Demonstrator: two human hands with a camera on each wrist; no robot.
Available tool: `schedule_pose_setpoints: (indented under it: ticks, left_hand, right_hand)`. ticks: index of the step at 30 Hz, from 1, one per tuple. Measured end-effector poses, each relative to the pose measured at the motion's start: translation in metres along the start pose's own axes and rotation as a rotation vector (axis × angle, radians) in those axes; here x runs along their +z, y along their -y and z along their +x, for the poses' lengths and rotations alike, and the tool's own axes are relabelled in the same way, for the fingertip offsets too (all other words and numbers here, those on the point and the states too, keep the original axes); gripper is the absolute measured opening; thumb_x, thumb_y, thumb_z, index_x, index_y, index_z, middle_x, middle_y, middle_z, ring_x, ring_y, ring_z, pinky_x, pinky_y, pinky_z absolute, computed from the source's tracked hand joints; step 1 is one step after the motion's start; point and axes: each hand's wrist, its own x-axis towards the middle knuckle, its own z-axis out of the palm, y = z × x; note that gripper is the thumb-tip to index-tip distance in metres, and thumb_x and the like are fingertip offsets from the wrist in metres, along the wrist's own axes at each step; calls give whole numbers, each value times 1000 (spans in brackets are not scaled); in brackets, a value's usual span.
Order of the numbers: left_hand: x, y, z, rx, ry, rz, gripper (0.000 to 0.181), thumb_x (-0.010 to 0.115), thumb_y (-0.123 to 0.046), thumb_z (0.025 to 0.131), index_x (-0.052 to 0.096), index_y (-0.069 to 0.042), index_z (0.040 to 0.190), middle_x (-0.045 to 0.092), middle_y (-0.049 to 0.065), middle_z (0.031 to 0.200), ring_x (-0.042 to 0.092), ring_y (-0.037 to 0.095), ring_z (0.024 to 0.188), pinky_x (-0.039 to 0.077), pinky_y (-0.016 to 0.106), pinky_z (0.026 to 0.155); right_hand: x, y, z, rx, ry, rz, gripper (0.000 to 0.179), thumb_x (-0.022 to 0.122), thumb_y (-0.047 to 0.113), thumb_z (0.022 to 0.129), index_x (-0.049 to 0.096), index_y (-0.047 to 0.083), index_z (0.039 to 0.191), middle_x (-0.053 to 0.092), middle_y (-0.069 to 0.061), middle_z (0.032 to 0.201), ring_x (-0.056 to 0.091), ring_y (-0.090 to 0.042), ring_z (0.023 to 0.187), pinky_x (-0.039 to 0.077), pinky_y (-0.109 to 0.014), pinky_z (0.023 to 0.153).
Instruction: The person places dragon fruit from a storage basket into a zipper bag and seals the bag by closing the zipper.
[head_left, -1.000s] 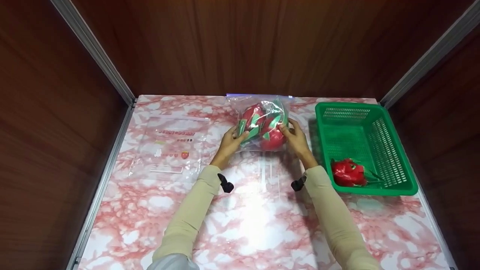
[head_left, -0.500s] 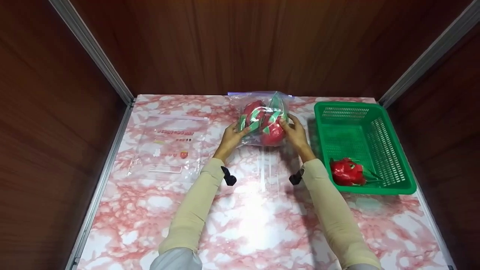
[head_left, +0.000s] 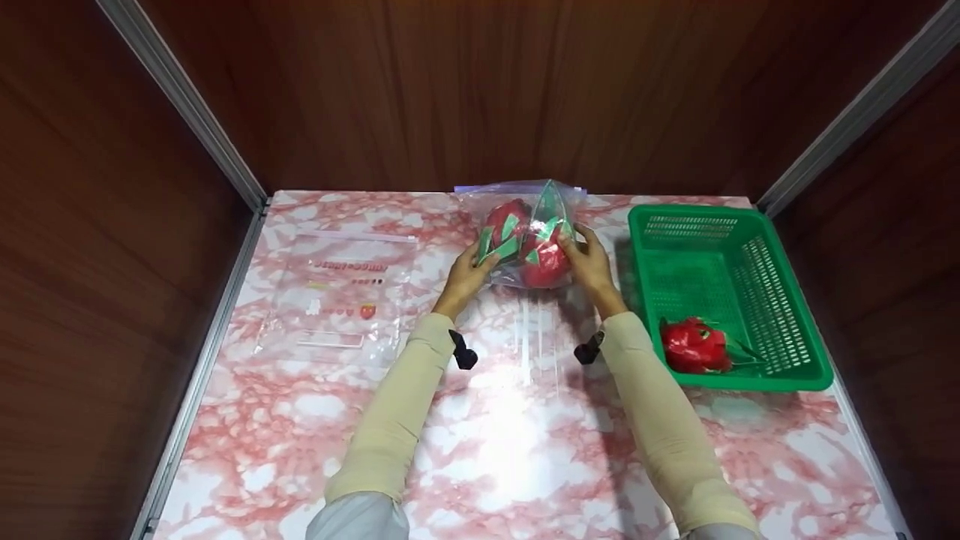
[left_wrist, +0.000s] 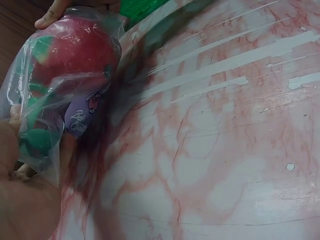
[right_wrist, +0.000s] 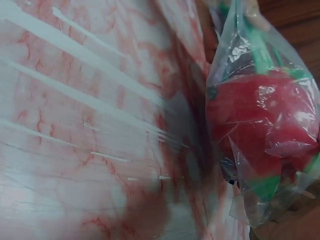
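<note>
Left hand (head_left: 463,279) and right hand (head_left: 592,271) grip opposite sides of a clear zip bag (head_left: 517,276), thumbs foremost. It holds two red-and-green pieces near the far edge of the marbled table (head_left: 270,450). A green basket (head_left: 772,382) at right contains one red piece (head_left: 694,346); a printed bag (head_left: 341,292) lies flat at left.

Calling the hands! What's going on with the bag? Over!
Left hand and right hand grip bag by its sides. Two red fruits inside. Basket off right, flat bag off left, both apart from the hands. Over.
</note>
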Motion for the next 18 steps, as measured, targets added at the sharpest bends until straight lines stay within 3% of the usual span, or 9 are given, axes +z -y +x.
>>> schedule_pose_setpoints:
  ticks: [6,10,14,18]
  left_hand:
    - [2,1,5,-18,1,43,60,64,-22,108,43,-6,162,56,22,156,59,35,139,51,41,114]
    - [4,2,5,-43,23,37,62,60,-24,110,37,-7,165,51,22,160,54,36,143,48,43,118]
    - [5,0,4,-65,59,-52,63,58,-20,111,31,-9,167,45,21,165,49,34,146,42,44,123]
    - [3,-2,3,-101,102,-129,65,55,-16,110,28,-9,168,46,20,161,52,26,135,46,43,116]
  right_hand:
    - [1,-1,4,-9,-26,-7,62,62,35,109,43,7,161,66,-29,140,67,-26,116,53,-17,81]
    - [1,-4,5,-10,-18,-2,63,61,34,110,40,7,162,64,-30,142,65,-26,119,52,-18,83]
    - [0,-7,6,-7,-4,-4,66,58,34,111,34,5,164,61,-32,145,63,-30,125,54,-23,91]
    - [1,-9,6,18,32,35,67,53,36,113,30,3,165,51,-30,155,56,-34,135,51,-35,110]
